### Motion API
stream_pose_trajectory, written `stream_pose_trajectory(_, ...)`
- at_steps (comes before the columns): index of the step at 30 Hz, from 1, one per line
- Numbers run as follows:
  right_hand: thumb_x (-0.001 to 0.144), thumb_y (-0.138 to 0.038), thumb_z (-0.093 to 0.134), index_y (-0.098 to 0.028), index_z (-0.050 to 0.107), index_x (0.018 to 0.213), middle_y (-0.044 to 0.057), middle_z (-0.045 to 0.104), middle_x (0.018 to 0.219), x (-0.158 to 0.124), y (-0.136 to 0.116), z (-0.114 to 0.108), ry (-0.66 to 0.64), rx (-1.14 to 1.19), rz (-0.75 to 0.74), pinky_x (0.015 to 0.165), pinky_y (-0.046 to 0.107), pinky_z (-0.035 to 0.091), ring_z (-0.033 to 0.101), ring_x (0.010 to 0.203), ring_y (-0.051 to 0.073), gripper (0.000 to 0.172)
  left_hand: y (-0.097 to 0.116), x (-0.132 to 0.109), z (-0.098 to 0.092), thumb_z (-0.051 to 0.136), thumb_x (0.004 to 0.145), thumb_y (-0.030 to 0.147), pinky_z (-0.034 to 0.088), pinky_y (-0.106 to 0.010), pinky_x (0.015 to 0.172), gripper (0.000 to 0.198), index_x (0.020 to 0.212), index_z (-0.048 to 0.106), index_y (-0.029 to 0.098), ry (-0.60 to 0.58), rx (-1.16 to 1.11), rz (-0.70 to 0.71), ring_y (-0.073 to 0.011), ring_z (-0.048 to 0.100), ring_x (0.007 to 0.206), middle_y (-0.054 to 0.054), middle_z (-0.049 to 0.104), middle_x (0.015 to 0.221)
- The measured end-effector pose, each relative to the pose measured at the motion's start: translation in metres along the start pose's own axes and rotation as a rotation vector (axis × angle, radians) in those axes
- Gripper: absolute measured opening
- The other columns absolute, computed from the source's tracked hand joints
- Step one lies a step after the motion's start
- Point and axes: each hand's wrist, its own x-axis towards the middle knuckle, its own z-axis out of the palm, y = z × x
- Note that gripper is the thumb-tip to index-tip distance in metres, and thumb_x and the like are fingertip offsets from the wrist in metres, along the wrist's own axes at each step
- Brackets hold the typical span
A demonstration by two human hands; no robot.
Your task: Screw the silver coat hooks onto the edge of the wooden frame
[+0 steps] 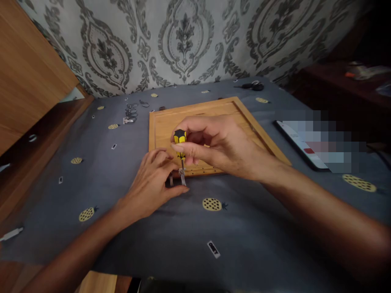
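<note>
My right hand point(210, 140) grips a small screwdriver point(180, 137) with a yellow and black handle, thumb and fingers pinched round it. Its thin shaft points down, and the tip meets a small silver metal fitting point(182, 178) at the near edge of a wooden panel point(195, 112). My left hand point(154, 177) curls about that fitting, its thumb at the lower end and its fingers behind. The fitting's exact kind is hard to make out, being partly covered by the fingers. The panel lies flat, with a raised border and several small dark holes along its near edge.
Several loose metal pieces point(130, 113) lie in a cluster left of the panel. A phone point(301, 146) rests at the right, partly blurred out. Keys point(252, 86) lie at the back. A wooden cabinet point(33, 69) stands at the left. The cloth point(171, 240) has a pineapple print.
</note>
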Motion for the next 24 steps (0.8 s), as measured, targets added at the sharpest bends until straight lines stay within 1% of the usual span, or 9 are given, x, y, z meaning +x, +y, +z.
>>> stream_pose_trajectory(6,0.094,-0.033,0.065,-0.017,0.061,0.084,-0.003,0.059,0.069,0.0000,-0.0008,0.0002,0.002,0.015,-0.010,0.053,0.023,0.041,0.055,0.059,0.009,0.019,-0.0009,0.0005,0.0007,0.080,0.080,0.038,0.044,-0.049,0.102,0.026,0.096,0.068,0.021,0.006,-0.043,-0.010,-0.0280,0.048,0.115,-0.005,0.058,0.108)
stream_pose_trajectory(10,0.095,-0.031,0.063,-0.017,0.060,0.083,-0.003,0.061,0.068,0.0002,-0.0017,-0.0003,-0.011,0.028,0.016,0.053,0.023,0.041,0.056,0.058,0.009,0.018,-0.0007,0.0016,0.0013,0.082,0.078,0.037,0.046,-0.047,0.099,0.028,0.096,0.067,0.022,0.012,-0.081,-0.030,-0.0271,0.050,0.112,-0.004,0.059,0.106)
stream_pose_trajectory(16,0.093,-0.040,0.065,-0.018,0.059,0.080,-0.003,0.061,0.067,0.0010,-0.0022,-0.0002,-0.017,0.048,0.012,0.050,0.023,0.040,0.055,0.055,0.009,0.026,-0.0023,0.0025,0.0036,0.082,0.078,0.037,0.046,-0.048,0.099,0.027,0.094,0.066,0.022,0.022,-0.107,-0.038,-0.0270,0.052,0.113,-0.004,0.061,0.107)
stream_pose_trajectory(19,0.094,-0.039,0.064,-0.018,0.059,0.081,-0.004,0.060,0.065,0.0011,-0.0016,0.0002,-0.025,0.068,0.013,0.049,0.022,0.040,0.055,0.054,0.008,0.025,-0.0040,0.0021,0.0054,0.083,0.077,0.038,0.047,-0.048,0.098,0.028,0.092,0.066,0.022,0.034,-0.107,-0.039,-0.0274,0.052,0.113,-0.004,0.061,0.107)
stream_pose_trajectory(24,0.094,-0.038,0.065,-0.017,0.060,0.081,-0.003,0.060,0.066,0.0013,-0.0019,0.0003,-0.020,0.081,0.018,0.050,0.021,0.041,0.056,0.055,0.008,0.025,-0.0041,-0.0008,0.0038,0.084,0.076,0.039,0.047,-0.047,0.098,0.036,0.101,0.065,0.022,0.018,-0.107,-0.053,-0.0271,0.052,0.113,-0.005,0.062,0.108)
